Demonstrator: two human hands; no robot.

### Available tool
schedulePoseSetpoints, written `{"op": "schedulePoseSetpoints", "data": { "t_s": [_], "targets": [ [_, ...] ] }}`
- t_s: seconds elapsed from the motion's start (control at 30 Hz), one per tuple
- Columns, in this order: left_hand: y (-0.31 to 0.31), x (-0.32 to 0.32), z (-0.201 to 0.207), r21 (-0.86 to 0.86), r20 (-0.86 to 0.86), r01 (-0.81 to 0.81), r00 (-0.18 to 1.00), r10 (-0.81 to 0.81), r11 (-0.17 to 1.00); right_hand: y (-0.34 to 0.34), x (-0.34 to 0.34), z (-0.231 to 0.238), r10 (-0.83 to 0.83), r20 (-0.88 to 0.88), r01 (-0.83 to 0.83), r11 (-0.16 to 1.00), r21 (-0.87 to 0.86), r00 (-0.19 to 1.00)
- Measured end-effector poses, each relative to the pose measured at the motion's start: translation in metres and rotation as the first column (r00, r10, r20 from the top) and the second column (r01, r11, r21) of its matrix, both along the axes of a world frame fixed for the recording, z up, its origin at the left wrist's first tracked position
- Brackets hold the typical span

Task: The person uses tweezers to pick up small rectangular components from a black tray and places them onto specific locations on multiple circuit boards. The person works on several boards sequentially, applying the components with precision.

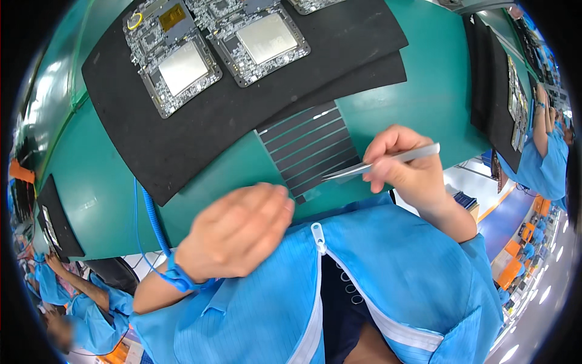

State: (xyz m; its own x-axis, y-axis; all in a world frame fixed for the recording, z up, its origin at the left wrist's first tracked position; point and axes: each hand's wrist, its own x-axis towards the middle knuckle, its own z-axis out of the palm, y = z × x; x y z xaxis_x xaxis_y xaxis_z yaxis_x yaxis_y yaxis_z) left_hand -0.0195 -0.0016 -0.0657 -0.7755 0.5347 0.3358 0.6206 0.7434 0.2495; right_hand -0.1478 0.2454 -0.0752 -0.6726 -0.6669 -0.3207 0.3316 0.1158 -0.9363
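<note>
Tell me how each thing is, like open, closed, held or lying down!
Left hand, fingers curled; can't see if it holds anything.
Right hand, closed on the tweezers.
Tweezers, held; can't tell if the tips are pinched shut.
Dark strips, side by side, lying on the green table.
Circuit boards, lying on the black mat.
Wrist strap, fastened around the left wrist.
Blue jacket, partly unzipped.

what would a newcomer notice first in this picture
Probably the silvery tweezers in the right hand, angled toward a sheet of dark strips near the middle. Next, circuit boards with silvery plates on a black mat at the top. Lower left, a blue wrist strap stands out.
</note>
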Motion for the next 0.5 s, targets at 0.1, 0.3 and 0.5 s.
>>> {"op": "schedulePoseSetpoints", "data": {
  "t_s": [0.1,0.3,0.5],
  "targets": [
    [0.008,0.000,-0.015,-0.018,0.018,0.040,0.999,-0.039,0.999,-0.005,0.011,0.000,0.052,0.008,-0.052,0.999,0.015,0.999],
    [0.009,-0.003,-0.019,0.023,0.068,0.056,0.996,-0.058,0.998,-0.014,0.016,0.001,0.159,-0.153,-0.143,0.984,0.110,0.975],
    [0.009,-0.003,-0.022,0.049,0.063,0.058,0.996,-0.061,0.997,-0.018,0.015,0.002,0.151,-0.042,-0.146,0.985,0.094,0.988]
  ]
}}
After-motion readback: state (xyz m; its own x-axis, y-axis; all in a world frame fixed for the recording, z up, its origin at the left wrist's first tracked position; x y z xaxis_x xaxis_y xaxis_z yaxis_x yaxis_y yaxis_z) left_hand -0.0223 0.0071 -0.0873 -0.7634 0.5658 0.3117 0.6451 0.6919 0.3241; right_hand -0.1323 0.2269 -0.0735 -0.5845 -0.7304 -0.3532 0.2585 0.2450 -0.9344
